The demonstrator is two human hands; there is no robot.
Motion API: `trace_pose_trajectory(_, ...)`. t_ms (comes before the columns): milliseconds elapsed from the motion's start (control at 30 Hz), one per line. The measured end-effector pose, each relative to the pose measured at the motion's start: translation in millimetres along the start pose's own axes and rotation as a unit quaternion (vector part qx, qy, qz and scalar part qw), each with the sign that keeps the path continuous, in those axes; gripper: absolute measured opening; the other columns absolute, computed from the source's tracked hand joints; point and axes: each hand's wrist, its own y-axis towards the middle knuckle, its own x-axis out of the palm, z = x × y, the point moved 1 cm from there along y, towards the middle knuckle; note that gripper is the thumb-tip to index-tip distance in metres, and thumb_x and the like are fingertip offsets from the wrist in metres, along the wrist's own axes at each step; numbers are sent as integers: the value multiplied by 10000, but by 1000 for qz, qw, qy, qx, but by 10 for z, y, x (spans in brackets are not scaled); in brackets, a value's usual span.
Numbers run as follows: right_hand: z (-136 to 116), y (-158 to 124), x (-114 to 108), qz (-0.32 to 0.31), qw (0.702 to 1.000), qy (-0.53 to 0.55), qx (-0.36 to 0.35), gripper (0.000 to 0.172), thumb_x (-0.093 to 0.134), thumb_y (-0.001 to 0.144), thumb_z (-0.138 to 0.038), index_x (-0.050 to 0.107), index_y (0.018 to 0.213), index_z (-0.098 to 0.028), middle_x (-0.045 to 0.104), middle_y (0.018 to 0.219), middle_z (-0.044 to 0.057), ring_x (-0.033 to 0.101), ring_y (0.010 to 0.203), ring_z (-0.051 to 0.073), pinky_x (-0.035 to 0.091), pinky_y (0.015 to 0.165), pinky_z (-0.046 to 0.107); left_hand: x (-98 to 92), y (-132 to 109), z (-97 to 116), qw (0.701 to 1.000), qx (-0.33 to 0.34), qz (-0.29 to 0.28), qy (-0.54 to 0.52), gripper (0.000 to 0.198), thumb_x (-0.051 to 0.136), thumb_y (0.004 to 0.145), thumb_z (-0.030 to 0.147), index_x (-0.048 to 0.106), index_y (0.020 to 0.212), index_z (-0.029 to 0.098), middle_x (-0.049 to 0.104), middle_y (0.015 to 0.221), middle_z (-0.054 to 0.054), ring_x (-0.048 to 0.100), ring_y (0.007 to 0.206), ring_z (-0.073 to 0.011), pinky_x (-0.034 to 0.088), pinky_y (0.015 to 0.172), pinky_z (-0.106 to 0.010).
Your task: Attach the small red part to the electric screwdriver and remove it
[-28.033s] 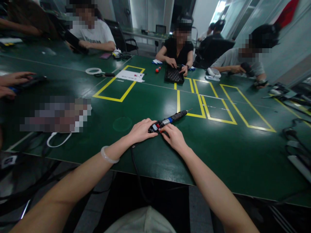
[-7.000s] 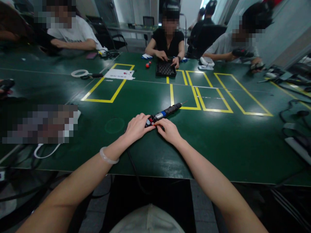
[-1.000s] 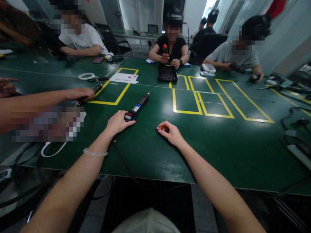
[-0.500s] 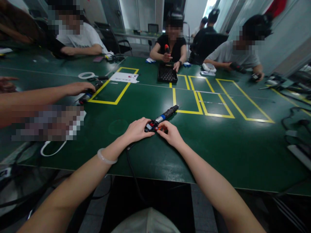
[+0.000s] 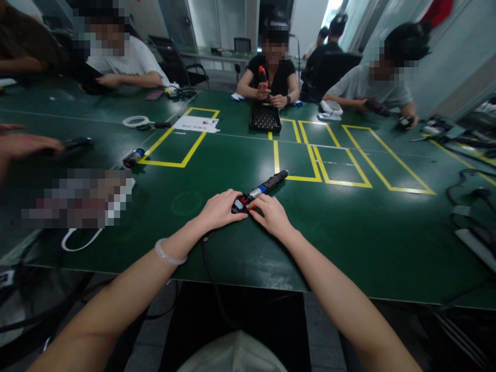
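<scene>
A black electric screwdriver [image 5: 263, 186] with a blue and silver band lies on the green table [image 5: 240, 155], tip pointing up-right toward a yellow marked box. My left hand [image 5: 219, 209] rests over its rear end, fingers curled on the body. My right hand [image 5: 271, 214] pinches at the same rear end, where a small red part shows between the fingertips. A black cable [image 5: 207, 263] runs from the tool off the near table edge. A pale bangle sits on my left wrist.
Yellow tape rectangles [image 5: 333, 160] mark the table. A black tray [image 5: 265, 117] lies before a person opposite holding a red-tipped tool. Another screwdriver [image 5: 134, 156], a white ring [image 5: 134, 121] and a paper sheet [image 5: 196, 123] lie left. A neighbour's hand [image 5: 27, 145] reaches in. Cables crowd the right edge.
A second ago my hands were apart, the right holding a small red part. They came together at the screwdriver's rear end. The neighbour's arm has drawn back left, leaving its screwdriver.
</scene>
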Motion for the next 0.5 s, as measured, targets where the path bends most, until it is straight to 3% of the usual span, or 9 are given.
trace_pose_trajectory(267,5,25,41,9,1000,19,2,87,606,957,-207,675,904,-195,674,962,60,605,888,193,413,786,309,-16,38,149,998,-43,4,41,585,578,867,645,594,1225,183,646,1170,-105,648,999,-293,476,765,-352)
trace_pose_trajectory(500,-11,-5,19,13,999,47,-3,124,587,959,-209,684,1036,-205,663,1038,65,619,970,201,438,831,315,-70,37,169,993,-56,-1,101,516,552,929,574,572,1272,189,637,1139,-108,632,993,-276,467,752,-332)
